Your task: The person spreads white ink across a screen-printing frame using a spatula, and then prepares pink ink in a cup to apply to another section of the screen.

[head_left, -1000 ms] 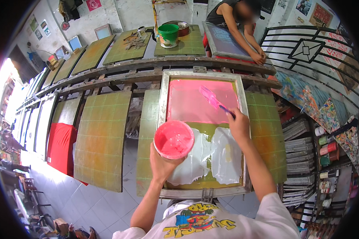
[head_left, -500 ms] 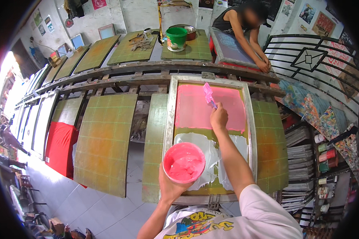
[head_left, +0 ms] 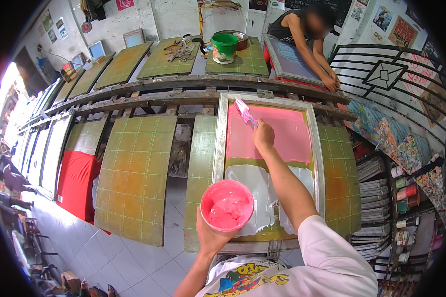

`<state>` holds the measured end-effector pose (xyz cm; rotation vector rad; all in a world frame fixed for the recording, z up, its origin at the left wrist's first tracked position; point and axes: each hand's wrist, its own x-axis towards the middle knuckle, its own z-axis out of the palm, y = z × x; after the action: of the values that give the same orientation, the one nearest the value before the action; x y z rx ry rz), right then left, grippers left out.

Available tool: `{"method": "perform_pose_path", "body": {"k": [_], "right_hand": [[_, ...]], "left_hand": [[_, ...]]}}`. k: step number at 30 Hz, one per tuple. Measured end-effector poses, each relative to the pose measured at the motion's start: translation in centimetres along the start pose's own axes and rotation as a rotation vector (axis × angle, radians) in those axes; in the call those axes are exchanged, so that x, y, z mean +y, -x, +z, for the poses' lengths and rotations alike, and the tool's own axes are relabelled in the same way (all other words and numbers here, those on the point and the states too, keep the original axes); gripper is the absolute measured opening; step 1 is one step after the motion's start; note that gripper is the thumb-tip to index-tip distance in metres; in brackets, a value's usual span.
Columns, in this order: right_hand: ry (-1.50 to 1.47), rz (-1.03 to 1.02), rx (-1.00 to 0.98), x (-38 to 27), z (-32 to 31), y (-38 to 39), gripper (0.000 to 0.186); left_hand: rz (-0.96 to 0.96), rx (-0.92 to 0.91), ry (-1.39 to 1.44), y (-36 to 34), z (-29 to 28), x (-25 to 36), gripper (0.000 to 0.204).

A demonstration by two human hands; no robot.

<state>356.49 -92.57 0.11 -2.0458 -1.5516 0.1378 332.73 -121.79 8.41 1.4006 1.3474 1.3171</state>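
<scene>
My left hand (head_left: 212,238) is wrapped round a round tub (head_left: 227,206) of thick pink ink, held over the near left corner of a screen-printing frame (head_left: 318,158). In my right hand (head_left: 263,135) is the handle of an ink-coated spatula (head_left: 243,110), its pink and whitish blade over the frame's far left corner. Whether the blade touches the mesh I cannot tell. Pink ink (head_left: 277,141) covers the far half of the mesh. Two pale grey patches (head_left: 250,190) lie across the near half, partly hidden by the tub and my right forearm.
Green gridded boards (head_left: 134,178) line both sides of wooden rails (head_left: 148,91). A red cloth (head_left: 77,185) drapes one at left. A green bucket (head_left: 225,48) stands at the back. Another person leans over a second frame (head_left: 295,59). Stacked frames (head_left: 371,213) and ink pots are at right.
My right hand has moved left with the spatula, toward the frame's far left corner. The whole view has shifted slightly, while my left hand still holds the tub.
</scene>
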Motion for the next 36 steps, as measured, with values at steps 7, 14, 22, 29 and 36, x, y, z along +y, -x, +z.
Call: {"method": "perform_pose_path", "body": {"k": [7,14,22,29,36], "right_hand": [[-0.014,-0.177,-0.115,3.4,-0.7,-4.8,0.018],[-0.132,-0.408,-0.341,6.3,-3.3,-9.2,0.021],[-0.218,-0.463,-0.411,7.0,-5.0,-8.8,0.024],[-0.100,-0.624,-0.463,7.2,-6.9,-7.5,0.023],[0.018,-0.714,-0.518,6.7,-8.7,-3.7,0.024]], "left_hand": [[-0.040,-0.004,-0.036,0.6,-0.2,0.2,0.099],[-0.099,-0.017,0.040,1.7,1.2,0.5,0.098],[-0.091,-0.008,0.048,2.8,2.6,1.0,0.099],[-0.076,-0.019,-0.067,3.3,2.9,1.6,0.100],[-0.085,0.001,-0.071,4.3,3.3,1.1,0.098]]}}
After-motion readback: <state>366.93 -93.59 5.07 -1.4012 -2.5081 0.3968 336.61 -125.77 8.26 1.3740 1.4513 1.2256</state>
